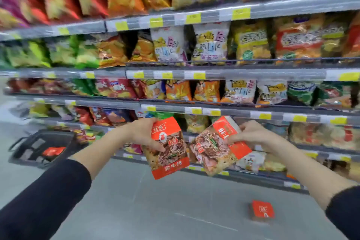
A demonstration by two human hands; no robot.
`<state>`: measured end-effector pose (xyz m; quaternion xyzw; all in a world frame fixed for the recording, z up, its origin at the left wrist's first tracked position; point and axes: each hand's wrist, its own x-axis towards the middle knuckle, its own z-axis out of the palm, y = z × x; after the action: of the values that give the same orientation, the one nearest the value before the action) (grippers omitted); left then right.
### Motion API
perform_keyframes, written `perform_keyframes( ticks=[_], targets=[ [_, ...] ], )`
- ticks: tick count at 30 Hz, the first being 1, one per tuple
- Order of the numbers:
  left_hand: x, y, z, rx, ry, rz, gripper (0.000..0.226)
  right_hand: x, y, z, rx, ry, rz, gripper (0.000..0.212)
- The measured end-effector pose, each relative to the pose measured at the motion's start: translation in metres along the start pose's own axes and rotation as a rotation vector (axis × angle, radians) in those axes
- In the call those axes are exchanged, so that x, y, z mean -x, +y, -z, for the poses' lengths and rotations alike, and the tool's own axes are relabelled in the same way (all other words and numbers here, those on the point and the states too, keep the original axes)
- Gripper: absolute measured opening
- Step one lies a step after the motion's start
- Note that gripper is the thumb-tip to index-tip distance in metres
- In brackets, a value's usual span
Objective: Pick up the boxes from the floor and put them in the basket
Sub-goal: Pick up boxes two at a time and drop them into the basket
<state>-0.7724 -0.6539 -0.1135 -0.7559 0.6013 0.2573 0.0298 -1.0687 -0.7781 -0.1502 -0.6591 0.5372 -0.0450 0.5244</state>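
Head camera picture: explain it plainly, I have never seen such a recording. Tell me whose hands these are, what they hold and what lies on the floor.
No machine here: a person wears one wide-angle camera on the head, looking forward and down, so both arms are the wearer's own. The left hand grips a red box; the right hand grips a second red box. A third box lies on the grey floor. The dark basket stands on the floor at the left, with a fourth box inside. Behind are shop shelves of snack bags.
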Motion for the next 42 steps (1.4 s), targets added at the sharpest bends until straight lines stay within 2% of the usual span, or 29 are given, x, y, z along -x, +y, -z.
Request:
perform_keyframes(
  ticks=[4,7,9,11,12,16,21,23,28,32,37,42],
  targets=[
    [0.103,-0.081,0.010,0.039,0.071,0.217,0.098,0.001,-0.088,-0.083,0.219,-0.162,0.194,0.060],
    [0.176,-0.135,0.009,0.084,0.098,0.383,0.103,0.012,-0.147,-0.148,0.365,-0.274,0.336,0.075],
    [0.223,-0.167,0.009,0.129,0.118,0.457,0.097,0.025,-0.182,-0.192,0.451,-0.350,0.424,0.083],
    [0.267,-0.194,0.009,0.188,0.135,0.525,0.089,0.039,-0.211,-0.236,0.512,-0.408,0.512,0.104],
    [0.287,-0.207,0.009,0.220,0.143,0.557,0.087,0.047,-0.225,-0.257,0.548,-0.434,0.555,0.107],
    [0.357,-0.263,0.006,0.298,0.182,0.656,0.083,0.079,-0.278,-0.344,0.684,-0.503,0.692,0.079],
    [0.421,-0.349,0.003,0.311,0.159,0.710,0.083,0.098,-0.337,-0.455,0.773,-0.539,0.814,0.077],
    [0.443,-0.384,0.001,0.311,0.155,0.731,0.083,0.105,-0.359,-0.494,0.813,-0.548,0.869,0.090],
    [0.477,-0.469,0.004,0.309,0.175,0.774,0.080,0.100,-0.406,-0.579,0.847,-0.566,0.926,0.062],
    [0.477,-0.540,0.012,0.331,0.164,0.792,0.079,0.073,-0.438,-0.640,0.873,-0.617,0.929,0.076],
    [0.452,-0.636,0.036,0.343,0.132,0.795,0.081,0.020,-0.494,-0.713,0.910,-0.669,0.927,0.083],
    [0.424,-0.731,0.075,0.397,0.153,0.810,0.083,-0.039,-0.573,-0.781,0.950,-0.686,0.958,0.082]
  ],
)
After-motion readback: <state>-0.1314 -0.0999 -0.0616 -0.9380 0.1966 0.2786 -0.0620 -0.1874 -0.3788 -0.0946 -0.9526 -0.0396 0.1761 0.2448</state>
